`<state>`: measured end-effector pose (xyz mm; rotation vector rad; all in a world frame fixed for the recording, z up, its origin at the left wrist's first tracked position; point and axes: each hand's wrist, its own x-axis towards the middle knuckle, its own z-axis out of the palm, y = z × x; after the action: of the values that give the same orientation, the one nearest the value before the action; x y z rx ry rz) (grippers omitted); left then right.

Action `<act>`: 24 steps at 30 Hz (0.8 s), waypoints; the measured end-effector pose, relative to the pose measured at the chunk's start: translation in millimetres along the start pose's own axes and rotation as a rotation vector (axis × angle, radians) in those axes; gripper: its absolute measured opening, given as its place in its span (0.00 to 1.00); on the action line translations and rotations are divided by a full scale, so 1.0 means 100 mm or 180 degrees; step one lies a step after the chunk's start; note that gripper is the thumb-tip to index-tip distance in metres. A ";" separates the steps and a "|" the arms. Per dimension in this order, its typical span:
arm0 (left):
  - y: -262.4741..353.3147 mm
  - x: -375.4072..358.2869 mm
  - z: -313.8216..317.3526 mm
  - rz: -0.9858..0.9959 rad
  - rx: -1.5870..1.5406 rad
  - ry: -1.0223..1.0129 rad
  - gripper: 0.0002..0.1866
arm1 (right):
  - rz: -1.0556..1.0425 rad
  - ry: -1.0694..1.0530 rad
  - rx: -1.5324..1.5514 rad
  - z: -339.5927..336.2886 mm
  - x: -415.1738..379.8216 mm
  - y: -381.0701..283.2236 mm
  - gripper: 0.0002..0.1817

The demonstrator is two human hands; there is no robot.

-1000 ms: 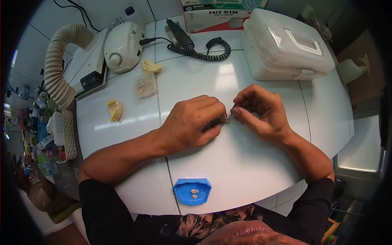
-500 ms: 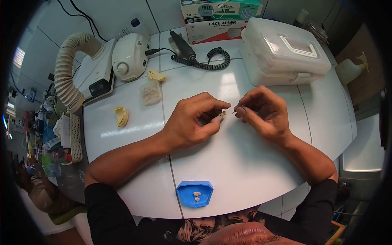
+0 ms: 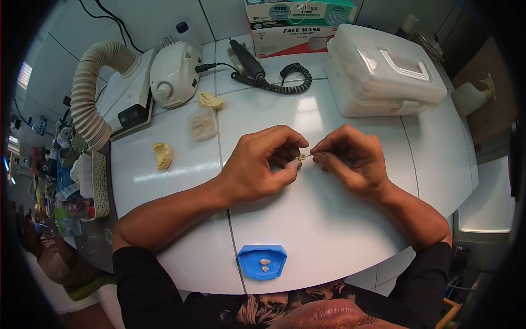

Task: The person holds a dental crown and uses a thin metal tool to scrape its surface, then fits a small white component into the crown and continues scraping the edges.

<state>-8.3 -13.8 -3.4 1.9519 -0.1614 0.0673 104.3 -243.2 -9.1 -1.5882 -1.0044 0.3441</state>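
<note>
Both hands (image 3: 261,163) (image 3: 353,160) raised close together, thumbs and forefingers nearly meeting.

1. Room to pass: the glossy white table (image 3: 334,225) between the bare forearms (image 3: 419,214), right of the blue plastic tray (image 3: 247,260).
2. Far side: a white plastic case (image 3: 383,71) and black coiled cord (image 3: 298,88) block the way.
3. Ribbed beige hose (image 3: 82,90) obstructs far left.
</note>
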 end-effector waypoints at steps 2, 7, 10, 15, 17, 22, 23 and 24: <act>-0.02 0.00 0.00 0.0147 0.0089 0.0019 0.16 | 0.0016 -0.0008 -0.0032 0.00 0.00 -0.01 0.06; -0.02 0.00 0.00 0.0196 0.0124 0.0035 0.16 | -0.0154 0.0040 -0.0021 0.01 0.00 -0.01 0.05; -0.03 0.01 -0.01 0.0262 0.0156 0.0036 0.15 | -0.0057 -0.0079 -0.0164 0.00 0.00 -0.04 0.05; -0.02 0.01 -0.01 0.0334 0.0159 0.0030 0.16 | -0.0282 -0.0171 -0.0645 -0.01 0.00 -0.06 0.07; -0.03 0.01 -0.02 0.0346 0.0190 0.0015 0.18 | -0.0289 -0.0193 -0.0619 -0.01 0.01 -0.05 0.07; -0.02 0.02 0.01 0.0395 0.0110 0.0122 0.19 | -0.0477 -0.0097 -0.0466 0.02 0.01 0.02 0.07; -0.04 0.01 0.01 0.0422 0.0152 0.0106 0.18 | -0.0485 -0.0081 -0.0479 0.02 0.01 0.03 0.07; -0.06 0.01 0.01 0.0448 0.0194 0.0090 0.17 | -0.0494 -0.0065 -0.0492 0.02 0.01 0.04 0.07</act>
<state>-6.7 -12.6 -8.8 1.9973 -0.2810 0.1942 104.8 -241.0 -13.3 -1.6348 -1.1856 0.1797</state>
